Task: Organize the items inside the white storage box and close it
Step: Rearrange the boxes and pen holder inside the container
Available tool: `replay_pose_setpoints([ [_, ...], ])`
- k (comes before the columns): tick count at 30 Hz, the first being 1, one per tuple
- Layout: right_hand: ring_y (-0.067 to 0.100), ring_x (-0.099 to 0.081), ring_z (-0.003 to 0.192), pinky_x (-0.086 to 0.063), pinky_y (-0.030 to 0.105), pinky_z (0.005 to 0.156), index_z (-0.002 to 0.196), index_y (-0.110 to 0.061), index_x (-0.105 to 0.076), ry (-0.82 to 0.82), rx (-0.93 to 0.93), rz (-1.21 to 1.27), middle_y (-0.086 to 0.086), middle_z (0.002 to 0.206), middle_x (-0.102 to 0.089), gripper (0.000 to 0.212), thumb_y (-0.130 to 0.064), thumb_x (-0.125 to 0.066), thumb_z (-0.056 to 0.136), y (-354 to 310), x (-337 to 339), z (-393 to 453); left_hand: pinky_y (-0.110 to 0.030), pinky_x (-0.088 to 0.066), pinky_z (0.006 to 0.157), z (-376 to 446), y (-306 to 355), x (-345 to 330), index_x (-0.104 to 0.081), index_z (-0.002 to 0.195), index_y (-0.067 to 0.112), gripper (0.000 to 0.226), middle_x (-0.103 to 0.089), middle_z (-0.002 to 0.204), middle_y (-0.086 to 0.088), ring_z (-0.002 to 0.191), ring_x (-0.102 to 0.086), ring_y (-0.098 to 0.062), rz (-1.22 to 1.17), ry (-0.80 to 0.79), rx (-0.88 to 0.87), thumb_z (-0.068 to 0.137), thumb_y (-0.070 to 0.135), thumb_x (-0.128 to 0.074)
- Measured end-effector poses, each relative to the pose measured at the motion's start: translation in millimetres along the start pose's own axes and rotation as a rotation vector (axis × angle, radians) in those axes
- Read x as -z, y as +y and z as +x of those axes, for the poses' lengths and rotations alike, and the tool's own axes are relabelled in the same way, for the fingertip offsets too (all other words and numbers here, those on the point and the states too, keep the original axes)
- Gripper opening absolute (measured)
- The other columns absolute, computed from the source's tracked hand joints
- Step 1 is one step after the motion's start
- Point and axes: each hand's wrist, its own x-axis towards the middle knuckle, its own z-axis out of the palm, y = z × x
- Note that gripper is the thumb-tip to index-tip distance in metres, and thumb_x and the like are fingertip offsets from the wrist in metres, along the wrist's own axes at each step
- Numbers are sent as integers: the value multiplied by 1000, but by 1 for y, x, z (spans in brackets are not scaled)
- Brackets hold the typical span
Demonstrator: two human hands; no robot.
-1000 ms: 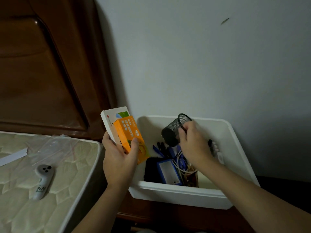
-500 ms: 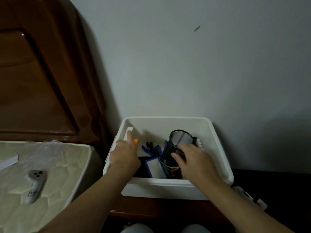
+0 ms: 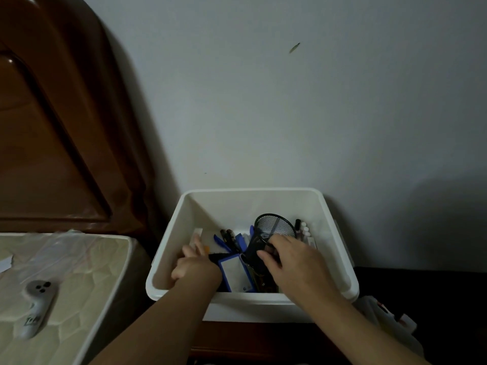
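Observation:
The white storage box (image 3: 168,248) stands open against the wall on a dark wooden stand. My left hand (image 3: 193,262) is deep in its left side, fingers on the white and orange packets (image 3: 198,234) standing against the left wall; only their top edges show. My right hand (image 3: 288,262) grips the black mesh pen holder (image 3: 274,227), which sits tilted in the middle of the box. A blue-framed card holder (image 3: 235,272) lies between my hands. Pens (image 3: 228,237) and white-capped markers (image 3: 304,231) lie behind. No lid is visible.
A quilted mattress (image 3: 87,272) lies to the left with a grey handheld controller (image 3: 37,304) and a clear plastic bag (image 3: 60,246) on it. A brown wooden headboard (image 3: 52,127) rises behind. White objects (image 3: 387,320) lie at the box's lower right.
My left hand has lowered the white and orange packets from above the rim down into the box's left side. My right hand has brought the mesh holder down toward the middle.

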Motion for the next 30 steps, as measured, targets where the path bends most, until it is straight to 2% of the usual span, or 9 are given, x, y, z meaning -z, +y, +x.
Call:
replay_pose_setpoints([
  [3, 5, -52, 66, -39, 19, 56, 93, -33, -55, 9, -5, -1, -15, 80, -59, 21, -53, -57, 100, -1, 1, 0, -50, -34, 117, 4, 0, -4, 24, 161, 15, 108, -8, 167, -13, 150, -24, -32, 161, -10, -38, 99, 27, -64],
  [6, 3, -47, 62, -27, 14, 52, 90, -32, -55, 21, -12, -15, -14, 77, -57, 22, -51, -60, 99, -2, 1, 0, -52, -22, 120, 3, -4, 1, -11, 166, 17, 85, -3, 170, -17, 154, -9, -38, 448, 91, -136, 99, 37, -59],
  [9, 2, -46, 63, -24, 13, 52, 91, -31, -56, 19, -11, -15, -15, 76, -56, 22, -51, -61, 99, -2, 1, 1, -45, -29, 118, 7, -17, 8, -24, 161, 7, 81, -23, 162, -17, 146, -28, -34, 369, 289, -242, 95, 43, -56],
  [12, 2, -45, 62, -22, 10, 52, 91, -30, -58, 21, -17, -11, -16, 75, -55, 21, -49, -63, 99, -4, 3, 0, -39, -37, 113, 17, -31, 14, -41, 149, 13, 59, -43, 144, -7, 131, -44, -25, 296, 421, -407, 97, 41, -51],
  [14, 2, -44, 62, -19, 10, 52, 90, -30, -57, 11, -26, -16, -17, 75, -52, 21, -49, -62, 99, -4, 5, 0, -40, -37, 114, 25, -36, 17, -47, 145, 18, 52, -46, 143, -5, 132, -45, -25, 271, 411, -475, 98, 39, -51],
  [16, 2, -44, 62, -19, 10, 52, 90, -32, -55, 3, -31, -21, -17, 75, -50, 21, -50, -60, 99, -5, 5, 0, -42, -33, 116, 30, -33, 20, -46, 147, 22, 56, -48, 146, -3, 136, -44, -25, 256, 361, -547, 95, 37, -56],
  [20, 2, -49, 65, -25, 11, 52, 93, -35, -53, -30, -40, -10, -17, 78, -54, 20, -53, -56, 101, -3, 5, -1, -44, -32, 118, 38, -17, 18, -54, 143, 21, 55, -55, 143, -2, 135, -47, -25, 435, 294, -644, 92, 43, -62],
  [26, 1, -48, 61, -30, 11, 51, 88, -40, -44, -44, -48, 0, -18, 75, -53, 23, -53, -58, 100, -3, 4, -1, -45, -34, 108, 52, 1, 8, -67, 124, 20, 37, -64, 127, -5, 122, -54, -27, 683, 236, -577, 95, 43, -60],
  [30, 2, -54, 66, -41, 14, 56, 94, -38, -54, -65, -36, 4, -17, 79, -57, 19, -55, -54, 101, -2, 5, 0, -44, -27, 109, 57, 0, 5, -69, 122, 21, 37, -64, 129, -4, 124, -51, -27, 769, 233, -506, 98, 45, -54],
])
